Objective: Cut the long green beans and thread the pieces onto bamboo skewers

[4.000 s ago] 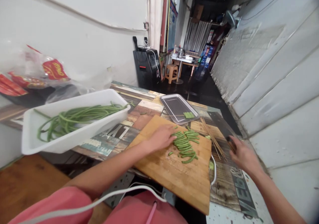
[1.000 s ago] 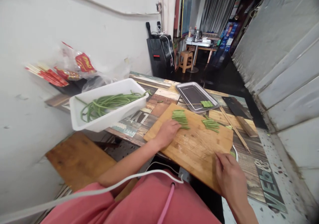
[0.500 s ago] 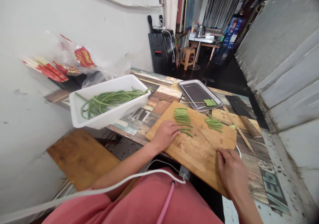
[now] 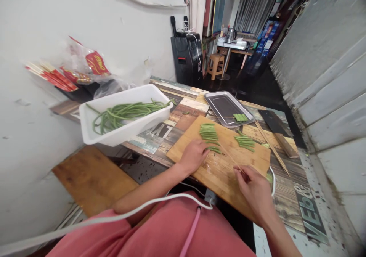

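The person's left forearm (image 4: 156, 186) slanted forward and inward, the left hand (image 4: 194, 157) low, its back turned up and its fingers bent; I couldn't make out whether they gripped. The right forearm (image 4: 280, 228) angled in from the other side, wrist (image 4: 267, 213) nearly straight, and the right hand (image 4: 255, 186) pinched thumb to fingertips, apart from the left.

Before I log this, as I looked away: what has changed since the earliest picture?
The right hand has let go of the knife, moved left over the cutting board and taken a skewer. The cut beans now lie in two separate groups. The left hand stays by them; tub and tray look unmoved.
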`<state>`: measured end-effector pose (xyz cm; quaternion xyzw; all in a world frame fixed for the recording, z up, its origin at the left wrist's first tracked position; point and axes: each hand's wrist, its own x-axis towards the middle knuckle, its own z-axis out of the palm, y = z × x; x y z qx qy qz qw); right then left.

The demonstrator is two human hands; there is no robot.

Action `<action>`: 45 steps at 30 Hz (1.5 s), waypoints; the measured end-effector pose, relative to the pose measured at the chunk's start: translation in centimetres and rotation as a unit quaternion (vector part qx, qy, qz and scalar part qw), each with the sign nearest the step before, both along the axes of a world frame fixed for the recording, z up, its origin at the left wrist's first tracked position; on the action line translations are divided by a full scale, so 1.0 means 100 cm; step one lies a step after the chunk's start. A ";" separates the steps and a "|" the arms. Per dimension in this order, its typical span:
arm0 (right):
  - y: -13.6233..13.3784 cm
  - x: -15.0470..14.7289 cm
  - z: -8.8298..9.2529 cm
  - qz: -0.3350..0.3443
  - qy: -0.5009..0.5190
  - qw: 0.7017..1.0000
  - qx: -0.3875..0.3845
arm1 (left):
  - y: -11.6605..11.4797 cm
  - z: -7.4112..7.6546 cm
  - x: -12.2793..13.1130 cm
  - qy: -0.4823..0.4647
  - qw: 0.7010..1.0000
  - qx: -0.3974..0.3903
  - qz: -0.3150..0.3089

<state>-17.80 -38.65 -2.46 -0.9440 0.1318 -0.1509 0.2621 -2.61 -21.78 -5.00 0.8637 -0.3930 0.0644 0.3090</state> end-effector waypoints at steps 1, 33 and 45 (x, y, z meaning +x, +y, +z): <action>0.004 0.009 0.004 0.000 0.031 1.000 0.004 | 0.000 0.000 -0.001 0.003 1.000 -0.006 0.003; -0.050 -0.032 0.004 -0.138 0.088 0.983 -0.088 | -0.002 0.002 -0.007 0.011 0.998 -0.049 0.023; -0.025 0.029 -0.002 0.048 0.050 0.998 0.003 | 0.002 -0.001 -0.011 0.038 0.999 -0.024 0.029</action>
